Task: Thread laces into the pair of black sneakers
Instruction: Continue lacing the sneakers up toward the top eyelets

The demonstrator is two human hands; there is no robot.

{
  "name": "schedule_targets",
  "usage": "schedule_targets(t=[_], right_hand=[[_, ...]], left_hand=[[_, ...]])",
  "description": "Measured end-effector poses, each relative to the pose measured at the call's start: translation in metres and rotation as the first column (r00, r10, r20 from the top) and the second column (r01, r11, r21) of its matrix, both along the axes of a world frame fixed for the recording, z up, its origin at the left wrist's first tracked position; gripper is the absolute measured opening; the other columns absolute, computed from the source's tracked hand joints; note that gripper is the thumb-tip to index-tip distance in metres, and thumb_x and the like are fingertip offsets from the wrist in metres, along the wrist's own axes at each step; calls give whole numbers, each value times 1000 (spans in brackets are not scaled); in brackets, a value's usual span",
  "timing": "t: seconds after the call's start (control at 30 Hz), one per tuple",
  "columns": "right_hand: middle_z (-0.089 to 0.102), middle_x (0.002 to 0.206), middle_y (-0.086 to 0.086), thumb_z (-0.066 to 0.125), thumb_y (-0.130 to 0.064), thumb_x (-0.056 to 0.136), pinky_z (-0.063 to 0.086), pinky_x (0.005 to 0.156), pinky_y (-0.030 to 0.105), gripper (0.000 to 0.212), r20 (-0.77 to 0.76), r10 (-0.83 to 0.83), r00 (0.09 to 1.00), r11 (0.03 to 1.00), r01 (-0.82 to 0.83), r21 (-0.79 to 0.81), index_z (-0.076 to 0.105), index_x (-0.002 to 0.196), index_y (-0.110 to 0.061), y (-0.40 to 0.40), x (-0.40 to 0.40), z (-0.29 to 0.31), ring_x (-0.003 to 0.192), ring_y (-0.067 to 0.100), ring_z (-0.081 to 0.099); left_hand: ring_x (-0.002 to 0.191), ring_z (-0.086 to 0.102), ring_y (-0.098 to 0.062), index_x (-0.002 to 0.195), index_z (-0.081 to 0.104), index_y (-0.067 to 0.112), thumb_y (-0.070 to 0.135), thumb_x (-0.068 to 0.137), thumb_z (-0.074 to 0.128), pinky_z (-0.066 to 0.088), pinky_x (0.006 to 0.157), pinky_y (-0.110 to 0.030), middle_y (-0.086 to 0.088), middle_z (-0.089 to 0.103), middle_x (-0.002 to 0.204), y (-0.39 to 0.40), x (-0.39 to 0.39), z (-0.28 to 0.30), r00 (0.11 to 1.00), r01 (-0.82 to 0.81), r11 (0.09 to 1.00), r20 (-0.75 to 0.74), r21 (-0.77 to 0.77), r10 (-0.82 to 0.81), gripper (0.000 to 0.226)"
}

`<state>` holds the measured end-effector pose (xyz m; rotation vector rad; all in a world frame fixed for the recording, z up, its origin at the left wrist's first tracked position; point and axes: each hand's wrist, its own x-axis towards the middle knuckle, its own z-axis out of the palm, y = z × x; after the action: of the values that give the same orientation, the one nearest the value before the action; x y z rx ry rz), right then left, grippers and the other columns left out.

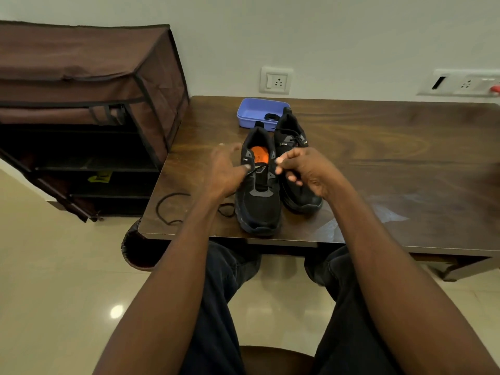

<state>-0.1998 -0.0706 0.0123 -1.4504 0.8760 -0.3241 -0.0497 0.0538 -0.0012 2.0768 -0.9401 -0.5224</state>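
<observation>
Two black sneakers side by side at table [378, 147] front edge. Near sneaker [258, 196]: orange insole, small white tongue label, unreadable. Left hand [226, 171] and right hand [305, 171] each pinch the lace [173, 209] over its eyelets. Far sneaker [295, 158] laced.

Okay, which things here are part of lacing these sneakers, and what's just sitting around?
Part of the job:
near sneaker
far sneaker
black lace
left hand
right hand

Just lying about:
blue tray
fabric shoe rack
wall sockets
</observation>
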Motion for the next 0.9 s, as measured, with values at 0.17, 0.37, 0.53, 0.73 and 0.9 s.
schedule_targets(t=[0.17, 0.37, 0.53, 0.73, 0.9], right_hand=[[64, 63, 0, 68, -17, 92, 30, 37, 17, 10, 6, 52, 999, 999, -52, 7, 61, 91, -10, 7, 10, -1, 42, 6, 43], [66, 74, 4, 56, -1, 95, 38, 44, 17, 16, -30, 45, 999, 999, -45, 3, 69, 90, -10, -13, -1, -6, 50, 6, 50], [66, 74, 10, 55, 6, 94, 46, 45, 16, 15, -107, 43, 993, 999, -43, -3, 65, 87, -2, -12, -4, -7, 48, 7, 58], [60, 72, 12, 42, 8, 99, 51, 49, 17, 24, -265, 48, 963, 995, -70, -73, 61, 88, -1, -3, 10, -14, 57, 14, 57], [68, 71, 14, 52, 5, 97, 56, 50, 22, 12, -126, 52, 991, 998, -55, -25, 58, 88, -1, 0, 13, -15, 51, 14, 66]], left_hand=[[78, 66, -18, 100, 69, 7, 11, 92, 67, 51, 75, -32, -7, 73, 84, -8, -14, -6, 945, 203, 971, -235, -123, -228, 10], [47, 49, -4, 85, 70, 12, 13, 95, 61, 40, 50, -18, -2, 65, 66, 3, -4, -2, 962, -26, 993, -274, -118, -8, 14], [56, 53, -8, 74, 71, 8, 17, 91, 60, 39, 53, -27, 1, 68, 67, 6, 5, -9, 962, -254, 966, -91, 42, 256, 22], [72, 56, -16, 89, 64, 11, 16, 91, 58, 46, 61, -30, -6, 65, 93, 5, -4, -8, 924, -358, 886, 248, 295, 291, 8], [115, 59, -19, 127, 63, 15, 11, 83, 70, 52, 97, -40, -4, 60, 126, -8, -3, -8, 999, 21, 998, -32, -51, -23, 45]])
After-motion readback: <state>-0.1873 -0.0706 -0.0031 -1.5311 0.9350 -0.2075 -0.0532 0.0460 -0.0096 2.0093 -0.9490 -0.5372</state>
